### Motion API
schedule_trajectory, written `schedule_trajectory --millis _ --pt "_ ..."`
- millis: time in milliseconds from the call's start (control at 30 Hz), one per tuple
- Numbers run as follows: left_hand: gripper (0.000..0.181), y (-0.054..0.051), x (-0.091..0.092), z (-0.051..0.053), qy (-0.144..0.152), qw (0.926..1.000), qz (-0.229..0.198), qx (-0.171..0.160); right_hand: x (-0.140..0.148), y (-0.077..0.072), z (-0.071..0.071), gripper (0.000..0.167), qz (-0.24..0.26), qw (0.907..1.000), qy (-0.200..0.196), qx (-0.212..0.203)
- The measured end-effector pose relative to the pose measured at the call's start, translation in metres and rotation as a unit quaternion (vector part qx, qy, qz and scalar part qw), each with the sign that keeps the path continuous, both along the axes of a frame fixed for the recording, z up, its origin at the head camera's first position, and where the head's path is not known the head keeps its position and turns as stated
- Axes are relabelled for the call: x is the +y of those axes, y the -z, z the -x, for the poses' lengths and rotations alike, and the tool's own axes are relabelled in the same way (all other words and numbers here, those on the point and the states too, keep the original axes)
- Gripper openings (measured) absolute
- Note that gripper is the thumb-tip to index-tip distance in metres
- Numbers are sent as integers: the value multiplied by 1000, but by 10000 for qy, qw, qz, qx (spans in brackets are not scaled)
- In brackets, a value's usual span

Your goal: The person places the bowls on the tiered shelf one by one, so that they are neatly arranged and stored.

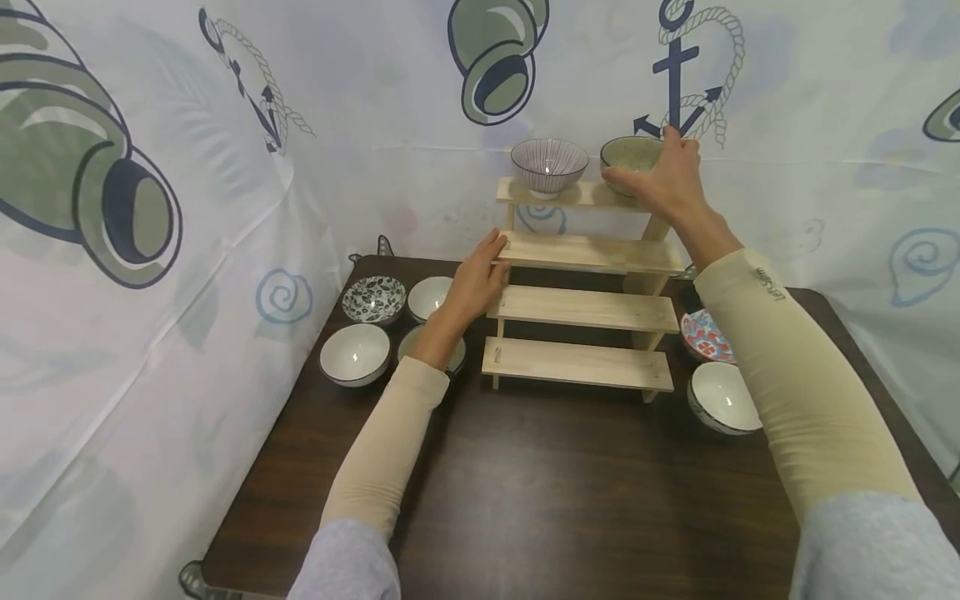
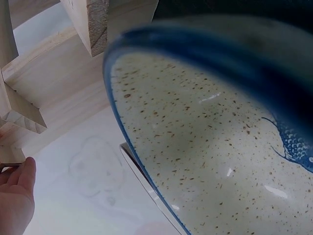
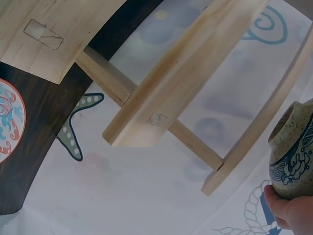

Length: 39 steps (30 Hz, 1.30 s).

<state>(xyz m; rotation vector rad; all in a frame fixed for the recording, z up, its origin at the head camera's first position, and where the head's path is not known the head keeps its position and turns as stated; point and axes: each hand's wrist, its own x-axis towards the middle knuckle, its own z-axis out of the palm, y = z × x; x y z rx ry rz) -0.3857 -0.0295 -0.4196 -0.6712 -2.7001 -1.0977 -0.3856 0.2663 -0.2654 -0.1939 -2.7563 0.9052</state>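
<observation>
My right hand (image 1: pixel 667 183) grips a green speckled bowl (image 1: pixel 628 153) by its side, at the right end of the top shelf. In the right wrist view the bowl (image 3: pixel 296 156) shows blue wave patterns outside, its foot turned toward the shelf; whether it touches the wood I cannot tell. With my left hand (image 1: pixel 477 279) I hold the left end of the second shelf from the top of a four-step wooden stand (image 1: pixel 577 362). A purple-striped bowl (image 1: pixel 550 167) stands upright on the top shelf's left part.
Left of the stand on the dark table (image 1: pixel 562 492) are a black-patterned bowl (image 1: pixel 373 298), two white-inside bowls (image 1: pixel 355 354) and a speckled bowl (image 2: pixel 195 142), partly behind my left arm. On the right are a red-and-blue patterned bowl (image 1: pixel 707 336) and a white bowl (image 1: pixel 723 397). A printed curtain (image 1: pixel 420 200) hangs behind.
</observation>
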Motion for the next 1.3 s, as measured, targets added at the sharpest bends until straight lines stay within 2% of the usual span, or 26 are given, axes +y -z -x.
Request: schedule_trajectory --millis 300,500,767,967,1300 --pt "55 -1 -1 1 -7 10000 -17 20 -2 6 8 120 224 9997 -21 -36" --pt "55 0 6 -1 -34 10000 1 65 5 10 7 118 249 9997 -18 18" --pt "55 1 3 1 -92 9999 -86 42 9 4 6 122 73 9985 -506 -212" --pt "55 1 3 1 -74 9999 -104 30 18 2 -9 121 57 9977 -621 -280" --pt "56 -1 2 -1 -41 9999 -118 -32 34 9 -39 120 -211 9963 -769 -325"
